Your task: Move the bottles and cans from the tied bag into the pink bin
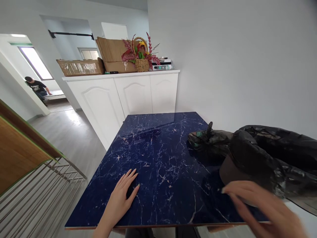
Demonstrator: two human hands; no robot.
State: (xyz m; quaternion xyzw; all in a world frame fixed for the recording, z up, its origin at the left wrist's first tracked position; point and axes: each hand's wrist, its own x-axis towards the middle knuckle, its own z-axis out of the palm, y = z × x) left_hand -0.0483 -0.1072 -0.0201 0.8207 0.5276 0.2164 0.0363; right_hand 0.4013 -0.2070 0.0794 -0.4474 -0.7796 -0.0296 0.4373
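My left hand (122,195) lies flat on the dark blue marbled tabletop (158,165), fingers stretched out and nothing in it. My right hand (260,203), blurred by motion, is over the right front part of the table. Its thumb and index finger come together in a pinch, with a tiny dark speck at the tips that is too small to name. Just beyond that hand stands a bin (229,167) lined with a black plastic bag (257,155). Beside the bin, farther back, a knotted dark plastic bag (208,140) rests on the tabletop.
Behind the table is a white cabinet (133,92) bearing cardboard boxes (81,67), a wicker flower basket (142,64) and a clear bottle (166,67). A metal rack (61,175) stands to the left. A person (37,86) sits in the far room. A grey wall rises at right.
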